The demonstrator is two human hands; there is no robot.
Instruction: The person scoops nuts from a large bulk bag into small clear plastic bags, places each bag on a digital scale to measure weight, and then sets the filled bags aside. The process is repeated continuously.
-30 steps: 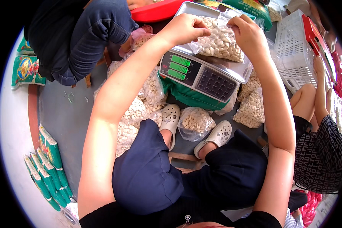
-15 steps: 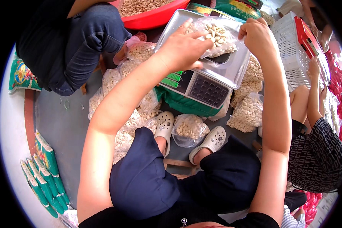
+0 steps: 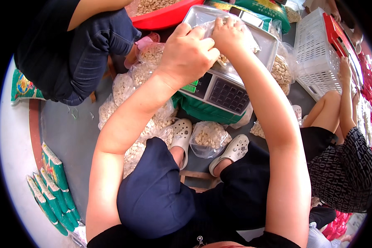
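Note:
A clear plastic bag (image 3: 252,43) of pale bean-like pieces lies on the steel tray (image 3: 270,48) of a digital scale (image 3: 228,95) with a dark keypad and green display. My left hand (image 3: 186,54) is closed at the bag's left side, fingers bent around its gathered plastic. Over the top of the bag rests my right hand (image 3: 230,36), fingers curled into the plastic close to the left hand. Together my hands cover most of the bag's contents and part of the display.
Filled clear bags (image 3: 141,74) are heaped left of the scale; another bag (image 3: 209,138) sits between my shoes. A red basin (image 3: 165,18) stands beyond. At left sits a person in jeans (image 3: 99,49). A white crate (image 3: 314,51) and another person (image 3: 343,165) are at right.
My right hand has swung left from the tray's right side onto the bag. The left hand has gone from spread fingers to closed on the plastic. The bag's opening is now gathered between them.

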